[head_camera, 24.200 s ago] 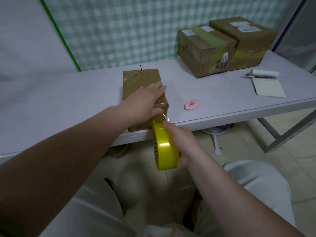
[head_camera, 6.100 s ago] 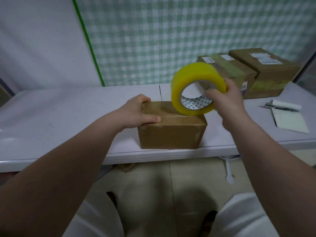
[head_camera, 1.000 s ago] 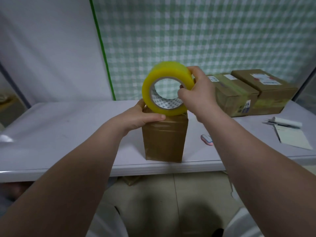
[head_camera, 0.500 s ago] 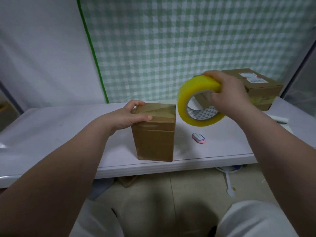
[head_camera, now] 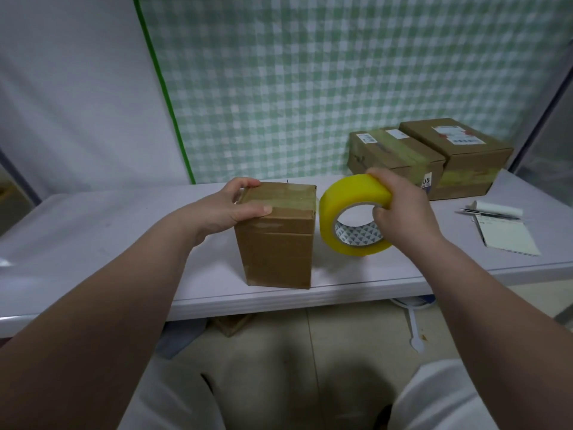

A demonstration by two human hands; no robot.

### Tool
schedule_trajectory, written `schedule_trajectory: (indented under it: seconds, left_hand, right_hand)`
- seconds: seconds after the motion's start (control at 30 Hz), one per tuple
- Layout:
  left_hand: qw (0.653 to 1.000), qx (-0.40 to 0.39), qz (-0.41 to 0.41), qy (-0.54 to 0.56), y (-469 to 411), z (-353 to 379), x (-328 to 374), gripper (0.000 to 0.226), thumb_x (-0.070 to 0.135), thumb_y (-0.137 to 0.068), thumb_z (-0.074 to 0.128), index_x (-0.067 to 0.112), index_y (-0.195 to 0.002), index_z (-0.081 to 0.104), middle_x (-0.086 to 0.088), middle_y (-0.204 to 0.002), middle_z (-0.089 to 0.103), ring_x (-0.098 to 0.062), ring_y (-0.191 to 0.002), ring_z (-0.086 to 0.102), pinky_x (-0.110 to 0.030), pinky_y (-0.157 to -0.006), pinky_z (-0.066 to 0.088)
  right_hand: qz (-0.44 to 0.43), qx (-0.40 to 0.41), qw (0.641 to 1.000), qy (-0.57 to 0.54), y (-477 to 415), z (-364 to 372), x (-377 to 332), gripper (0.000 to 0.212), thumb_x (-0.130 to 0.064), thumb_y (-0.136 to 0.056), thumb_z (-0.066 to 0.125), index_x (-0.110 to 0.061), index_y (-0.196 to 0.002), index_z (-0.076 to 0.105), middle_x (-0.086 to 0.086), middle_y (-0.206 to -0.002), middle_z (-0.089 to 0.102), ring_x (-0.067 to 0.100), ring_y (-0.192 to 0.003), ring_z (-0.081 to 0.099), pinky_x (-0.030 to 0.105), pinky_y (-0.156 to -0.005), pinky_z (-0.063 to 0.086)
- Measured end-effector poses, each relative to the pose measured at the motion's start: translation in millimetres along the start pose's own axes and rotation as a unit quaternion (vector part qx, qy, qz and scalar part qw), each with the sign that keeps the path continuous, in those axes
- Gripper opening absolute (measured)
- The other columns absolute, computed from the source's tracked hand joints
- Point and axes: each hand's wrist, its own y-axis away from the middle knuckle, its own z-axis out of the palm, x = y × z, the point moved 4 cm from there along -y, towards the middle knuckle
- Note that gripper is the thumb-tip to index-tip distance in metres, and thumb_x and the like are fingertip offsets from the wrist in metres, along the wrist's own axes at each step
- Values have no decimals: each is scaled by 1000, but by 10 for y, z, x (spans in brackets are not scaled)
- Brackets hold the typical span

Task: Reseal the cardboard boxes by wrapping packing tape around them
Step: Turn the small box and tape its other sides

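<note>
A small brown cardboard box (head_camera: 279, 246) stands upright on end near the front edge of the pale table (head_camera: 93, 243). Tape bands cross its top. My left hand (head_camera: 238, 206) grips the box's top left corner, thumb on the near face. My right hand (head_camera: 400, 209) holds a yellow roll of packing tape (head_camera: 350, 193) just to the right of the box, level with its upper half, fingers through the core. Whether a strip runs from the roll to the box I cannot tell.
Two larger taped cardboard boxes (head_camera: 397, 156) (head_camera: 462, 156) sit at the back right. A notepad (head_camera: 505, 234) and a pen (head_camera: 490, 214) lie at the right. A green checked sheet (head_camera: 310, 82) hangs behind. Tiled floor lies below the table edge.
My right hand has brought the tape roll down from above the box to its right side. The left hand keeps hold of the box top. The pink cutter is now hidden.
</note>
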Motion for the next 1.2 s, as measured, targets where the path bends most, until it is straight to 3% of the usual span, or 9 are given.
schedule_trajectory:
  seconds: [0.07,0.13,0.23,0.33,0.5,0.6,0.8,1.0,1.2]
  left_hand:
    - [999,41,17,-28,58,-6,8,68,55,-76,69,47,-135,37,3,-150,31,-19,-129,38,-29,-100,31]
    - [986,109,41,-119,135,-4,37,74,58,-82,57,38,-146,27,8,-158,15,-21,-145,15,-40,-113,22]
    - [918,169,55,-354,227,106,100,66,56,-96,25,22,-151,17,6,-160,4,-24,-147,-6,-56,-115,10]
    - [871,193,23,-452,246,213,154,68,55,-96,8,16,-150,18,2,-160,10,-24,-147,-5,-58,-113,7]
    - [862,173,49,-474,199,501,366,96,76,-80,3,12,-148,24,-3,-158,17,-20,-147,1,-56,-114,2]
    - [857,157,90,-483,173,702,479,99,80,-77,8,14,-150,21,-2,-158,18,-19,-146,9,-55,-115,3]
    - [860,100,118,-486,112,846,571,61,50,-98,29,29,-151,9,2,-160,6,-27,-146,5,-65,-112,7]
    - [883,43,80,-461,43,774,659,64,37,-96,40,35,-150,7,5,-160,0,-31,-146,1,-70,-108,9]
    - [906,19,29,-422,-120,518,588,97,68,-66,54,50,-146,2,-9,-159,4,-39,-144,7,-63,-111,12]
  right_hand:
    - [0,6,1000,-10,41,34,0,64,3,-81,49,-33,-135,49,7,-128,55,33,-111,53,45,-86,48]
    - [2,10,1000,-15,70,67,4,64,3,-81,49,-31,-134,50,10,-126,55,34,-110,52,46,-86,48]
    - [9,14,1000,-20,95,95,2,64,3,-82,49,-31,-135,48,11,-124,55,34,-109,52,45,-85,49]
    - [16,17,1000,-16,105,106,-8,64,3,-82,48,-31,-136,48,10,-124,55,33,-108,52,42,-83,48]
    - [13,20,1000,-7,92,108,-30,64,4,-80,47,-32,-134,49,9,-122,56,33,-108,52,41,-82,48]
    - [16,24,1000,-4,91,100,-27,65,5,-79,47,-32,-134,49,9,-123,56,33,-110,52,40,-83,48]
    - [11,26,1000,2,84,93,-29,64,5,-80,49,-31,-133,50,9,-123,56,32,-111,52,39,-83,47]
    - [7,20,1000,6,96,83,-52,63,4,-80,49,-32,-132,49,7,-122,55,31,-110,52,36,-78,43]
    - [-49,33,997,52,35,41,-403,62,-1,-82,52,-32,-135,46,5,-122,53,29,-110,52,33,-72,38]
